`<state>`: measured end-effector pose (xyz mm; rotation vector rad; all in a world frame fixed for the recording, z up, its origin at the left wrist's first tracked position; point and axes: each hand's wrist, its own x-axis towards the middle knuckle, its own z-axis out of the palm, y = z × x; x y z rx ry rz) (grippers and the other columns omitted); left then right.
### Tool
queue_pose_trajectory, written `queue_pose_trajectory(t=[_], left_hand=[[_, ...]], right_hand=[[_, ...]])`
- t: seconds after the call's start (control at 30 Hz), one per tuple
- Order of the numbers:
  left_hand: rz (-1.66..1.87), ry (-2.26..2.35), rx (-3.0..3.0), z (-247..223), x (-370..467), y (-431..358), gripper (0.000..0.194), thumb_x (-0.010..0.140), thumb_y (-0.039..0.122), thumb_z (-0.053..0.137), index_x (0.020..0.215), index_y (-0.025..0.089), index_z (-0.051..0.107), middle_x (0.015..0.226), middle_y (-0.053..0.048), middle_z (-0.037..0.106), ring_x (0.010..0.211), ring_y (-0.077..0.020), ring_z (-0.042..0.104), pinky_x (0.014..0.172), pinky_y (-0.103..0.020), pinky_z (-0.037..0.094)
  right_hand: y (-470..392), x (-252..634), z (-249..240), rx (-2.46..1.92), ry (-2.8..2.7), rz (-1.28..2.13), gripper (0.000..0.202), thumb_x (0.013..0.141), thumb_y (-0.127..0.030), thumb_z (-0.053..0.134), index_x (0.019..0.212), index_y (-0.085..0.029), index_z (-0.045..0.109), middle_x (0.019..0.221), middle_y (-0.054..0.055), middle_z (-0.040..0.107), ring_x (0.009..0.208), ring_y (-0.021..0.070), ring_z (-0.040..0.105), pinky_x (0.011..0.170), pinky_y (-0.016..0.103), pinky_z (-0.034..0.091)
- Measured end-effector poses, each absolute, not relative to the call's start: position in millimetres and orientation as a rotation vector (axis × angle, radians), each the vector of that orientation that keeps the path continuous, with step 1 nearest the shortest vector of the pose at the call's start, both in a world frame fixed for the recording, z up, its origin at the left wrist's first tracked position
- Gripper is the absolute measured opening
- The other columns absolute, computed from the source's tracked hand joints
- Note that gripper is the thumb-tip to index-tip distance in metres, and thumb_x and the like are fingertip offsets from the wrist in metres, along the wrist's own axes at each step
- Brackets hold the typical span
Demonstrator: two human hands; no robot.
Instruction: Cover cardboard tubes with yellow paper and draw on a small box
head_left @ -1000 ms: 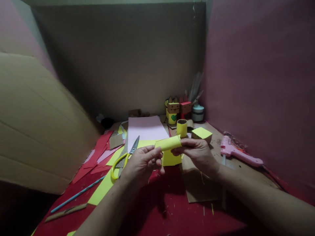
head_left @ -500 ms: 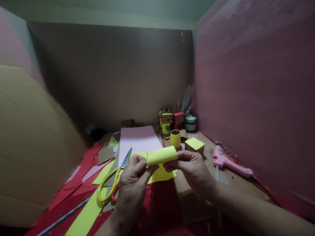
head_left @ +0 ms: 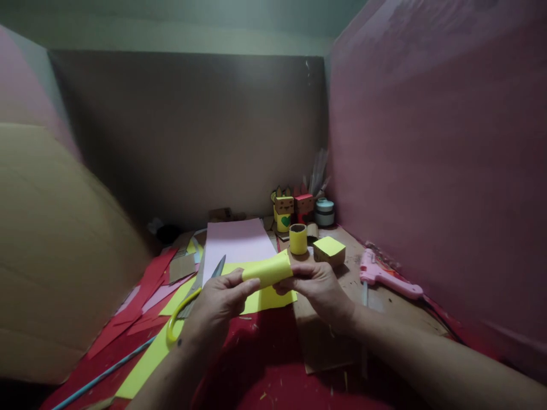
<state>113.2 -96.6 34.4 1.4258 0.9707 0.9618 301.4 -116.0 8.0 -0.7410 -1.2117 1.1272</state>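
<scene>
Holding: you have a yellow paper roll (head_left: 268,271) pinched between both hands above the red work surface (head_left: 273,376), its loose tail hanging down behind toward the flat yellow sheet (head_left: 273,297) on the table.
Left-side risk: your scissors (head_left: 194,296) lie just beside and partly under your left hand (head_left: 216,304), blades pointing away; drop that wrist carelessly and you could nudge them or catch a finger on them.
Left hand: fingers curled together, thumb and fingertips closed on the left end of the roll; nothing else gripped.
Roll risk: paper like this probably wants to spring open, so a slack pinch at either end would likely let it uncurl; squeeze too hard and you would crease or flatten it.
Right hand: your right hand (head_left: 318,290) is closed on the right end of the roll, thumb on top, fingers tucked below.
Right-side risk: a small yellow tube (head_left: 298,238) and a yellow-topped block (head_left: 329,251) stand just beyond your knuckles; a forward push could tip them.
Far right: the pink glue gun (head_left: 387,277) lies well apart; I cannot tell whether it is hot.
</scene>
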Motion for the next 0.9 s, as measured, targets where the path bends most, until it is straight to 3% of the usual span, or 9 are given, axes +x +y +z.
queue_pose_trajectory(t=[0.17, 0.33, 0.5, 0.67, 0.8, 0.9], left_hand=[[1.275, 0.971, 1.806, 35, 128, -109, 0.015, 0.074, 0.029, 0.069, 0.085, 0.019, 0.071, 0.073, 0.000, 0.052, 0.067, -0.0131, 0.043, 0.059, -0.023, 0.034], [1.337, 0.953, 1.920, 30, 132, -110, 0.009, 0.074, 0.028, 0.069, 0.072, 0.019, 0.072, 0.075, -0.001, 0.050, 0.074, -0.0153, 0.046, 0.066, -0.025, 0.036], [1.291, 0.952, 1.768, 31, 126, -101, 0.014, 0.069, 0.028, 0.070, 0.062, 0.017, 0.069, 0.077, -0.002, 0.057, 0.080, -0.0172, 0.049, 0.070, -0.026, 0.038], [1.187, 0.926, 1.565, 32, 121, -94, 0.017, 0.064, 0.029, 0.071, 0.060, 0.014, 0.065, 0.069, -0.001, 0.056, 0.066, -0.0124, 0.045, 0.060, -0.023, 0.035], [1.057, 0.928, 1.410, 31, 117, -91, 0.026, 0.061, 0.035, 0.073, 0.065, 0.010, 0.065, 0.054, 0.003, 0.046, 0.047, -0.0053, 0.026, 0.046, -0.022, 0.016], [1.016, 0.916, 1.330, 30, 116, -90, 0.029, 0.057, 0.035, 0.075, 0.063, 0.009, 0.063, 0.051, 0.005, 0.040, 0.045, -0.0037, 0.022, 0.045, -0.022, 0.012]], right_hand=[[-114, 308, 11, -0.694, -1.071, 1.238, 0.020, 0.064, -0.026, 0.080, 0.082, -0.017, 0.077, 0.067, 0.005, 0.073, 0.059, 0.0138, 0.066, 0.065, 0.030, 0.055], [-112, 310, 9, -0.683, -0.997, 1.336, 0.021, 0.058, -0.021, 0.082, 0.078, -0.014, 0.077, 0.067, 0.006, 0.073, 0.056, 0.0133, 0.067, 0.061, 0.025, 0.055], [-111, 308, 5, -0.689, -1.114, 1.301, 0.027, 0.063, -0.021, 0.079, 0.089, -0.015, 0.076, 0.065, 0.005, 0.072, 0.051, 0.0126, 0.064, 0.052, 0.024, 0.053], [-112, 308, 3, -0.782, -1.271, 1.147, 0.025, 0.068, -0.024, 0.074, 0.092, -0.020, 0.076, 0.063, 0.002, 0.069, 0.046, 0.0109, 0.061, 0.044, 0.023, 0.049], [-112, 307, 0, -0.821, -1.280, 1.083, 0.018, 0.063, -0.020, 0.075, 0.081, -0.021, 0.077, 0.063, 0.000, 0.068, 0.045, 0.0084, 0.056, 0.042, 0.022, 0.046], [-114, 308, 2, -0.832, -1.304, 1.063, 0.015, 0.062, -0.019, 0.074, 0.076, -0.021, 0.078, 0.055, -0.001, 0.064, 0.043, 0.0079, 0.053, 0.042, 0.021, 0.044]])
